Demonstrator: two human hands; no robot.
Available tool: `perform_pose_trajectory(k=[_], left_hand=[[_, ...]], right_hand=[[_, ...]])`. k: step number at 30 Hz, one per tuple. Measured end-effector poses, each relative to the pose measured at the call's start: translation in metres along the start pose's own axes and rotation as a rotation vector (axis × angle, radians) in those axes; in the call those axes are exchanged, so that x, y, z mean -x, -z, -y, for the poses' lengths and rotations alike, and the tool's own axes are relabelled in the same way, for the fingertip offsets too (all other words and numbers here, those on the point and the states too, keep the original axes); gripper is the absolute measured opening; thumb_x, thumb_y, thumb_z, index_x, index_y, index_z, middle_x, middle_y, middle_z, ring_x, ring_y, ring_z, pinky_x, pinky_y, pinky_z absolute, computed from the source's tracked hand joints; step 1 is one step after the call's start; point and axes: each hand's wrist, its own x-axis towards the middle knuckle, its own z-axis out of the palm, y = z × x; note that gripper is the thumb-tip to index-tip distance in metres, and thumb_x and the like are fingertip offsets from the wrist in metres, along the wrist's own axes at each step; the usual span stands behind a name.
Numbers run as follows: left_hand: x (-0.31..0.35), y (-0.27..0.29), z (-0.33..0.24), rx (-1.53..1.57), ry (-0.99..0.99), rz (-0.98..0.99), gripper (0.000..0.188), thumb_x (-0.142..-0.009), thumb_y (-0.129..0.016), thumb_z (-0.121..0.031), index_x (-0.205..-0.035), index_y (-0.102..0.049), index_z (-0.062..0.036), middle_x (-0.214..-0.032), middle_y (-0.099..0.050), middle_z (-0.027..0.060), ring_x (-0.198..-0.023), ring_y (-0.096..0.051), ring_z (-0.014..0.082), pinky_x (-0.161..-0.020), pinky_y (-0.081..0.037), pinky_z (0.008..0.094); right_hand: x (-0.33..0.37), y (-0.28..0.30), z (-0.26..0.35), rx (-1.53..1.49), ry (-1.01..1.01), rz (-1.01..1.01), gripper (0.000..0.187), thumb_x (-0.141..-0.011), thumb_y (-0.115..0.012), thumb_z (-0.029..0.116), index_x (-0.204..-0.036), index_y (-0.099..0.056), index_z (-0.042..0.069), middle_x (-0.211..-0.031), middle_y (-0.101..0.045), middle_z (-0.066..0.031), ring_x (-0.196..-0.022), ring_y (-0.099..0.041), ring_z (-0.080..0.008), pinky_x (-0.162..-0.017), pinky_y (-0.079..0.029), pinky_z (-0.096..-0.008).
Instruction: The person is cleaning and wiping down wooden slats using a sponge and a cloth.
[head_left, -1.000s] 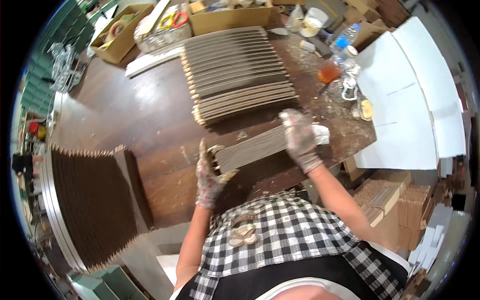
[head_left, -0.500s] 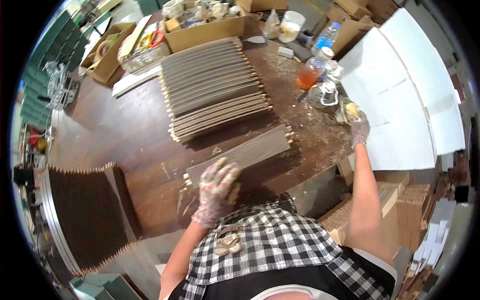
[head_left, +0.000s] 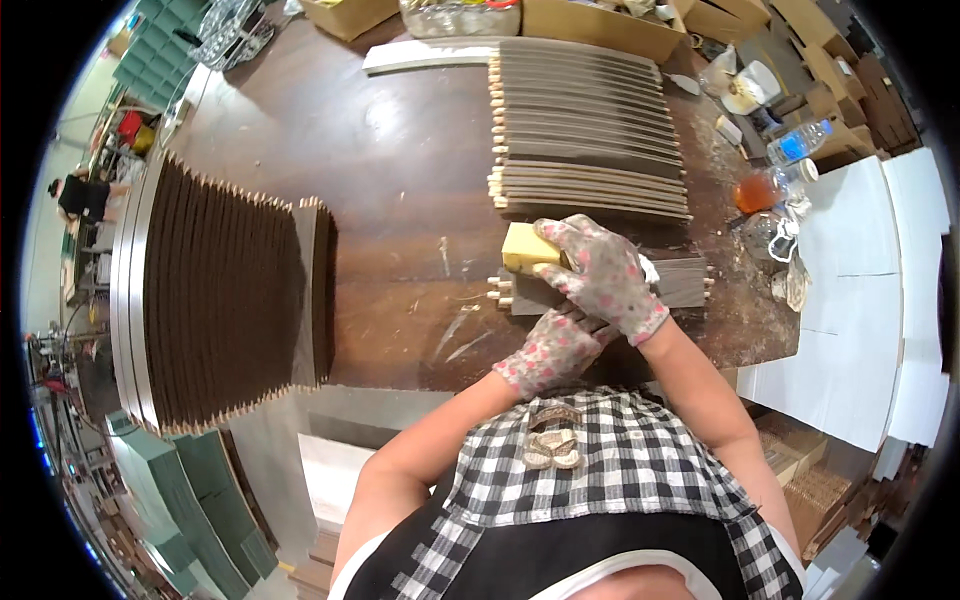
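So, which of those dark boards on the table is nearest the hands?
The single board lying beneath the right hand. It lies apart; the others are packed in the far row and the left row.

Table [head_left: 400, 160]: open carton [head_left: 600, 32] on far edge, clear-wrapped pack [head_left: 460, 20] just left of it, second carton [head_left: 350, 18] left again. White strip [head_left: 430, 57] lies on the near side of the pack. Wire basket [head_left: 232, 38] by far left corner. Stained white tub [head_left: 750, 90] at far right corner. Down right edge: water bottle [head_left: 797, 143], bottle of orange liquid [head_left: 760, 192], clear jar [head_left: 762, 232]. White sheets [head_left: 835, 350] just past right edge. Green boxes [head_left: 165, 62] and a co-worker [head_left: 85, 196] off left edge.
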Motion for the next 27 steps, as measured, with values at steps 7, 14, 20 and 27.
perform_pose_trajectory(k=[7, 14, 20, 27], left_hand=[[-0.001, -0.003, 0.005, 0.077, -0.177, -0.268, 0.028, -0.079, -0.06, -0.012, -0.106, -0.064, -0.0067, -0.101, -0.063, 0.0134, -0.097, -0.061, 0.0316, -0.085, -0.048, 0.0444], [0.003, -0.003, 0.008, -0.021, -0.102, -0.004, 0.039, -0.081, -0.06, -0.016, -0.119, -0.06, -0.0091, -0.113, -0.059, 0.0165, -0.111, -0.055, 0.0339, -0.1, -0.041, 0.0435], [0.007, -0.025, 0.009, -0.034, 0.022, -0.051, 0.026, -0.081, -0.058, -0.013, -0.105, -0.064, -0.0056, -0.103, -0.063, 0.0136, -0.1, -0.06, 0.0299, -0.086, -0.049, 0.0436], [-0.008, -0.001, 0.004, -0.008, -0.097, -0.03, 0.039, -0.077, -0.058, -0.009, -0.116, -0.062, -0.0071, -0.123, -0.06, 0.0098, -0.119, -0.054, 0.0288, -0.104, -0.041, 0.0429]], right_hand=[[-0.005, 0.001, 0.005, 0.187, -0.124, 0.067, 0.041, -0.078, -0.072, 0.031, -0.11, -0.065, 0.006, -0.091, -0.065, -0.0136, -0.084, -0.066, -0.0252, -0.074, -0.054, -0.0364], [0.002, -0.001, 0.0, 0.27, -0.193, 0.101, 0.042, -0.076, -0.073, 0.031, -0.108, -0.065, 0.005, -0.09, -0.064, -0.0133, -0.08, -0.066, -0.0263, -0.071, -0.054, -0.0366], [0.001, -0.012, 0.01, 0.104, -0.02, -0.046, 0.04, -0.077, -0.071, 0.034, -0.104, -0.065, 0.005, -0.09, -0.064, -0.0146, -0.083, -0.065, -0.0277, -0.074, -0.053, -0.038], [0.03, 0.024, -0.03, 0.214, -0.198, 0.047, 0.041, -0.077, -0.071, 0.038, -0.106, -0.066, 0.008, -0.089, -0.066, -0.0137, -0.087, -0.064, -0.0281, -0.079, -0.052, -0.0384]])
